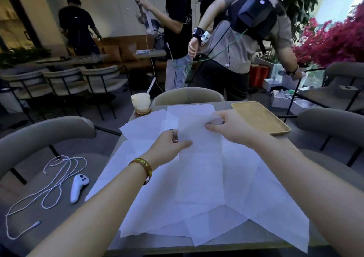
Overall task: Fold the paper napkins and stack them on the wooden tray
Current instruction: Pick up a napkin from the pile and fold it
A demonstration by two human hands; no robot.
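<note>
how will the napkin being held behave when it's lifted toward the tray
Probably floppy: the napkin bends where the left hand and right hand pinch it. Likely very light, since it looks thin and half see-through. It may crease or tear easily, like the creased loose napkins beneath it.

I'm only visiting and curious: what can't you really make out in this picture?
Head view:
- How many napkins lie on the table: they overlap and hide each other.
- Fingertips of the right hand: blurred, behind the long napkin that it and the left hand pinch.
- The wording on the wristband: it wraps out of sight round the wrist.
</note>
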